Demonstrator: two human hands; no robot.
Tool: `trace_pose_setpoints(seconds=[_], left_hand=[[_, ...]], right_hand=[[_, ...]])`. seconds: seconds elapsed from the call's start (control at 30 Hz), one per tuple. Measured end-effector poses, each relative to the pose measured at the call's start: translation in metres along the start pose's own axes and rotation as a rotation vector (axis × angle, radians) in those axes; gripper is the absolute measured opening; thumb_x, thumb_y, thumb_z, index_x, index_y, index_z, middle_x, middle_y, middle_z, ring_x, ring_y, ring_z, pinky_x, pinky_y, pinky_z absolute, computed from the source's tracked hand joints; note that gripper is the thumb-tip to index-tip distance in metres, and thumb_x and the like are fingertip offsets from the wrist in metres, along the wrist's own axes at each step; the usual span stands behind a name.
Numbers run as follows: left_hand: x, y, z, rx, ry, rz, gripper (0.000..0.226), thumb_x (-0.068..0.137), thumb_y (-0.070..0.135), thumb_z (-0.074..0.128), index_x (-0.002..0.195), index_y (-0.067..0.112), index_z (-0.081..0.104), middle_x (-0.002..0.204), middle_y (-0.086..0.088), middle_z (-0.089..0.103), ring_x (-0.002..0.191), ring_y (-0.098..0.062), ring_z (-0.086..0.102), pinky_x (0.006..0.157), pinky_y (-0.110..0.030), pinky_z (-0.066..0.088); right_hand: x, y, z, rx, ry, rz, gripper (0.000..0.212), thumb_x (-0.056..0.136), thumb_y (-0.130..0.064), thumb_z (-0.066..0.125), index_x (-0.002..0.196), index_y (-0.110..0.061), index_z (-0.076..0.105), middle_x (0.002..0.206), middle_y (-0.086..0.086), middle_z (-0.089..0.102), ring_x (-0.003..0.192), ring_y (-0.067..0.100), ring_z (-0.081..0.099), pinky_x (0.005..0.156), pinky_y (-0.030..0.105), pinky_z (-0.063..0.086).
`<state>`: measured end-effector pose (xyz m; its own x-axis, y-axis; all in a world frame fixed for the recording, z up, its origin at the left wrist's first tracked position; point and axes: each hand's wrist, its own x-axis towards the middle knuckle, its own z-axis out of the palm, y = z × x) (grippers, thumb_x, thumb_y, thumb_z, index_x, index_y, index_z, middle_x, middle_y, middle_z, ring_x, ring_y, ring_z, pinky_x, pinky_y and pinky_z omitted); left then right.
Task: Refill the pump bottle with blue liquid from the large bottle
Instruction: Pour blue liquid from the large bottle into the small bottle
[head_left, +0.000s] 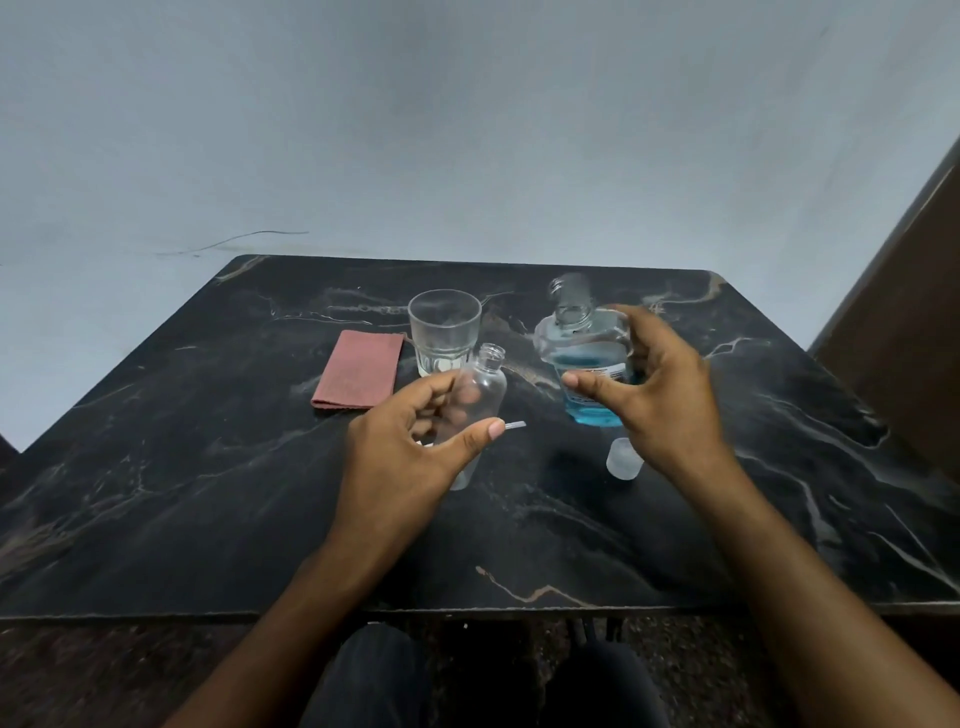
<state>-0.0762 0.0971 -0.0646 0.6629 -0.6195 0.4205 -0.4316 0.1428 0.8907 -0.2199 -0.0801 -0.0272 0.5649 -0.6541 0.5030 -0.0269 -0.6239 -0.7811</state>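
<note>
1. The left hand (415, 441) is curled round the pump bottle (475, 410), fingers behind its body and thumb across the front low down. The bottle is tilted, neck pointing up and to the right, above the table (182, 493); whether its base touches the top I cannot tell.
2. That bottle is small, clear and looks empty, its pump off and neck open. It should be light and stiff, and smooth enough to slip, so a grip round the middle of the body seems right.
3. The right hand (660, 395) has thumb and fingers spread into a wide C at the big bottle (587, 364). The thumb lies across the label; whether the fingers press the far side is hidden, so I cannot say if it is gripped.
4. The big bottle is clear, uncapped, and holds blue liquid in its lower part only. Part full, it should be moderately heavy and will slosh; the flat sides below the shoulder look like the best hold.
5. A frosted cap (622, 460) stands on the table just under the right hand. A thin clear tube (514, 426) shows beside the left thumb.
6. Behind stand an empty glass (444, 327) and a folded red cloth (358, 371).
</note>
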Motion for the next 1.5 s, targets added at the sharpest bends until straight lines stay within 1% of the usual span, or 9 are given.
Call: trace_pose_setpoints(seconds=[0.17, 0.3, 0.4, 0.47, 0.63, 0.87, 1.07, 1.17, 1.5], left_hand=[[0.002, 0.002, 0.007, -0.011, -0.013, -0.002, 0.048, 0.065, 0.047, 0.082, 0.111, 0.047, 0.068, 0.104, 0.027, 0.076, 0.095, 0.004, 0.073, 0.082, -0.014, 0.057], [0.001, 0.001, 0.012, -0.021, -0.021, -0.011, 0.052, 0.065, 0.046, 0.083, 0.116, 0.039, 0.071, 0.103, 0.023, 0.077, 0.090, 0.000, 0.074, 0.076, -0.016, 0.057], [0.002, -0.001, 0.013, -0.008, -0.023, -0.014, 0.054, 0.069, 0.033, 0.089, 0.120, 0.031, 0.073, 0.103, 0.022, 0.077, 0.089, -0.001, 0.074, 0.076, -0.014, 0.057], [0.002, -0.002, 0.014, 0.003, -0.025, -0.019, 0.057, 0.070, 0.026, 0.091, 0.123, 0.026, 0.073, 0.103, 0.024, 0.077, 0.089, 0.003, 0.073, 0.076, -0.012, 0.056], [0.001, -0.002, 0.015, 0.027, -0.025, -0.006, 0.056, 0.070, 0.023, 0.092, 0.122, 0.030, 0.072, 0.101, 0.025, 0.076, 0.088, 0.004, 0.073, 0.076, -0.010, 0.055], [0.000, 0.004, 0.016, 0.070, -0.025, 0.009, 0.058, 0.069, 0.023, 0.092, 0.115, 0.047, 0.065, 0.099, 0.028, 0.076, 0.087, 0.005, 0.072, 0.074, -0.007, 0.053], [-0.001, 0.006, 0.017, 0.079, -0.032, 0.020, 0.060, 0.070, 0.023, 0.092, 0.117, 0.048, 0.063, 0.099, 0.024, 0.075, 0.091, 0.008, 0.071, 0.076, -0.005, 0.053], [-0.001, 0.003, 0.017, 0.072, -0.037, 0.021, 0.060, 0.070, 0.023, 0.092, 0.123, 0.039, 0.067, 0.102, 0.023, 0.076, 0.092, 0.008, 0.072, 0.078, -0.007, 0.053], [-0.003, 0.003, 0.018, 0.071, -0.035, 0.021, 0.062, 0.070, 0.020, 0.092, 0.121, 0.043, 0.064, 0.102, 0.025, 0.075, 0.094, 0.011, 0.071, 0.079, -0.005, 0.053]], right_hand=[[0.002, -0.001, -0.011, -0.303, -0.008, -0.172, 0.061, 0.069, -0.012, 0.088, 0.123, -0.023, 0.065, 0.109, -0.011, 0.069, 0.089, -0.003, 0.067, 0.079, -0.001, 0.047], [0.001, 0.000, -0.016, -0.424, 0.001, -0.247, 0.060, 0.071, -0.006, 0.088, 0.125, -0.017, 0.066, 0.114, -0.007, 0.069, 0.100, 0.005, 0.063, 0.085, -0.003, 0.043], [0.001, 0.001, -0.017, -0.455, -0.006, -0.260, 0.059, 0.073, -0.006, 0.086, 0.127, -0.016, 0.066, 0.119, 0.000, 0.071, 0.103, 0.008, 0.063, 0.088, -0.002, 0.042], [0.001, 0.001, -0.017, -0.466, -0.012, -0.263, 0.059, 0.074, -0.007, 0.086, 0.128, -0.017, 0.065, 0.120, 0.000, 0.071, 0.105, 0.010, 0.064, 0.090, 0.001, 0.043], [0.000, -0.001, -0.019, -0.493, -0.025, -0.296, 0.059, 0.075, -0.008, 0.085, 0.129, -0.015, 0.064, 0.122, 0.003, 0.070, 0.109, 0.018, 0.065, 0.093, 0.032, 0.057], [-0.001, 0.000, -0.019, -0.514, -0.022, -0.342, 0.059, 0.074, -0.007, 0.084, 0.128, -0.015, 0.064, 0.120, 0.004, 0.071, 0.107, 0.018, 0.065, 0.090, 0.032, 0.055], [0.000, 0.003, -0.020, -0.556, -0.013, -0.382, 0.057, 0.075, -0.007, 0.085, 0.127, -0.015, 0.064, 0.120, 0.005, 0.071, 0.109, 0.023, 0.066, 0.091, 0.043, 0.058], [0.001, 0.005, -0.022, -0.574, -0.008, -0.398, 0.057, 0.075, -0.005, 0.085, 0.127, -0.014, 0.064, 0.120, 0.007, 0.071, 0.110, 0.026, 0.066, 0.089, 0.047, 0.058], [0.000, 0.003, -0.021, -0.593, 0.000, -0.442, 0.059, 0.073, -0.004, 0.085, 0.127, -0.015, 0.063, 0.118, 0.007, 0.071, 0.108, 0.026, 0.066, 0.090, 0.044, 0.058]])
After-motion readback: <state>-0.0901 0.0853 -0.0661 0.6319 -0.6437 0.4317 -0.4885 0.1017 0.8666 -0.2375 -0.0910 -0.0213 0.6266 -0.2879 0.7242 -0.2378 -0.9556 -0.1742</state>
